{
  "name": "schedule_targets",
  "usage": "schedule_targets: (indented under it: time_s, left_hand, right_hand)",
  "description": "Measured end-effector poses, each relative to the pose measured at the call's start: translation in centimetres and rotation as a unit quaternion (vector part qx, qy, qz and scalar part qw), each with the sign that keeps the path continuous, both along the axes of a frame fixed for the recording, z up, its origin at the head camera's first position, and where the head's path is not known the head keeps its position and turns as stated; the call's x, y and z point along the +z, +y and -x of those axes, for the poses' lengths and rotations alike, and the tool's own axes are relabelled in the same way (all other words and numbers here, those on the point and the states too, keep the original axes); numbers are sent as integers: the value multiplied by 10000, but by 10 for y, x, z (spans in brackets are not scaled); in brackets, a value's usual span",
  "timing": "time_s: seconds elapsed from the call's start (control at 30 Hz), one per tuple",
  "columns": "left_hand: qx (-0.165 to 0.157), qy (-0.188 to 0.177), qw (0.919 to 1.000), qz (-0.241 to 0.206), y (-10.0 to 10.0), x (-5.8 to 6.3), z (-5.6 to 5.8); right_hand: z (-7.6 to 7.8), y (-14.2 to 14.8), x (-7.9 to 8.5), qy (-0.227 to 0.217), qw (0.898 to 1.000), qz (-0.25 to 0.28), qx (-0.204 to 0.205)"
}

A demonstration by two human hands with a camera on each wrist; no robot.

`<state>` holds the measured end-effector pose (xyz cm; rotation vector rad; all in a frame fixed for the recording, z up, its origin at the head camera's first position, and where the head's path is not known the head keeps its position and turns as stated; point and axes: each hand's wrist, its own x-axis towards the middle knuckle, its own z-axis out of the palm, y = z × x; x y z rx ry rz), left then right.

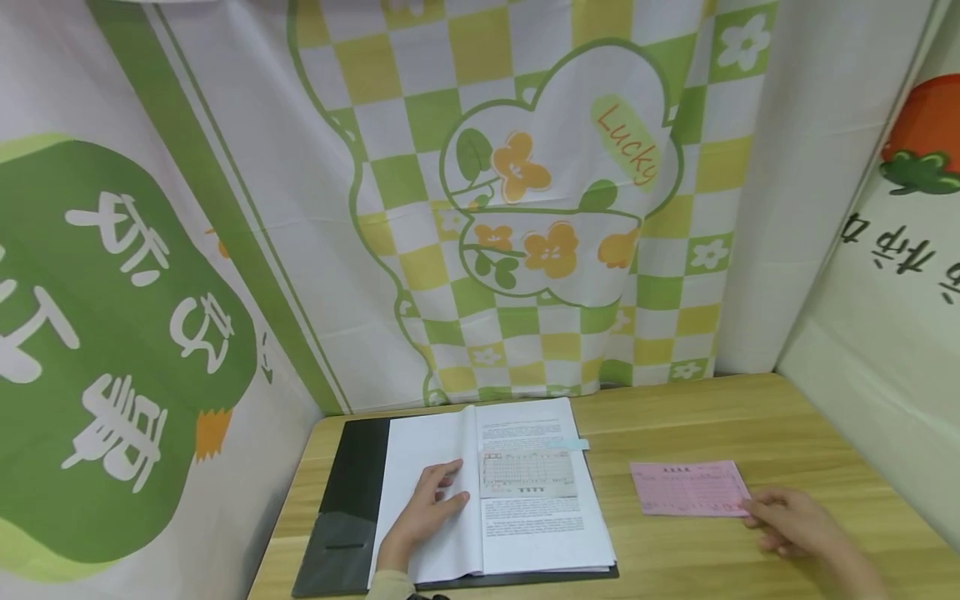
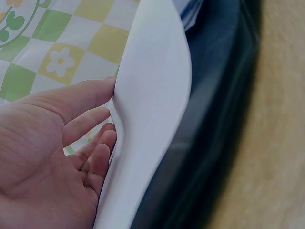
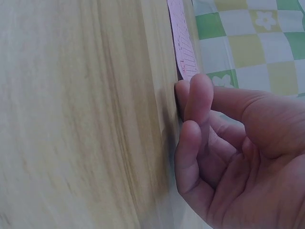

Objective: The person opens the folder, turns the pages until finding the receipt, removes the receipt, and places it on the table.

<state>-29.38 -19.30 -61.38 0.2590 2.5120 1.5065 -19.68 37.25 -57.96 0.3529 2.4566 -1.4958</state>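
An open black folder (image 1: 341, 500) lies on the table with a stack of white printed pages (image 1: 532, 533) inside. My left hand (image 1: 426, 507) rests on the blank left-hand page (image 1: 420, 446), fingers relaxed; in the left wrist view its fingertips touch the bent white paper (image 2: 147, 86). A whitish printed form slip (image 1: 527, 475) lies across the right-hand page. To the right of the folder, my right hand (image 1: 795, 523) pinches the near right corner of a pink printed slip (image 1: 686, 489) between thumb and fingers. The right wrist view shows the pink slip (image 3: 181, 40) beyond the fingertips.
A light blue strip (image 1: 567, 444) sticks out past the right-hand page's edge. The wood-grain table (image 1: 675, 417) meets a checked curtain (image 1: 525, 350) at the back. Printed cloth walls (image 1: 862, 333) stand on both sides.
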Motion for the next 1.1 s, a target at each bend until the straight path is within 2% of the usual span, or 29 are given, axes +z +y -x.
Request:
schedule_targets:
  time_s: [0.27, 0.47, 1.1]
  left_hand:
    - [14, 56, 10000, 15, -1, 1, 0]
    - [2, 74, 10000, 50, 1, -2, -2]
    - [40, 72, 9999, 128, 2, -6, 0]
  right_hand:
    - [1, 0, 1, 199, 9992, -309, 182]
    - [0, 3, 1, 158, 9982, -498, 300]
    - [-2, 6, 4, 195, 9980, -577, 177]
